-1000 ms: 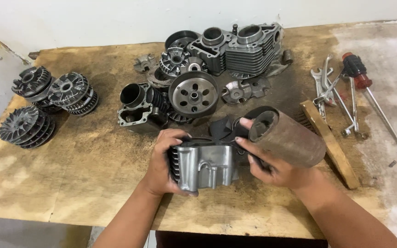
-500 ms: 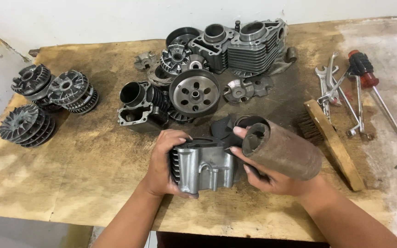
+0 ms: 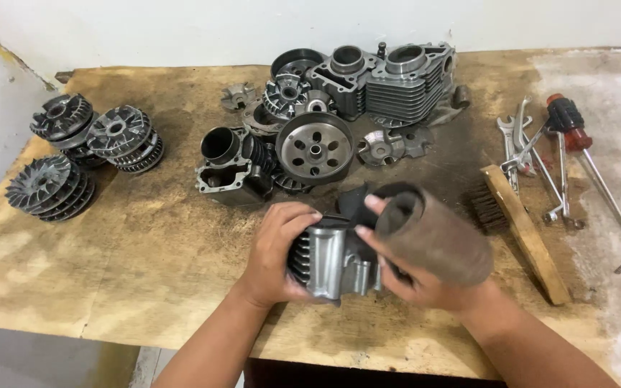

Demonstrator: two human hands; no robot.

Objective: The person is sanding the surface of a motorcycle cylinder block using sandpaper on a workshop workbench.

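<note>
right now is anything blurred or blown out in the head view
Head view: the right hand and the brown roll it holds look motion-smeared; the silver cylinder block in the left hand stays fairly sharp; the pale tabletop at far right looks washed out.

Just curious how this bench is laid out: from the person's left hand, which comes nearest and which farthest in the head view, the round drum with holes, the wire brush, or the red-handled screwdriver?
From the left hand:
1. Round drum with holes, just beyond the hand, mid-bench.
2. Wire brush, to the right, past the other hand.
3. Red-handled screwdriver, far right, toward the back.
</note>
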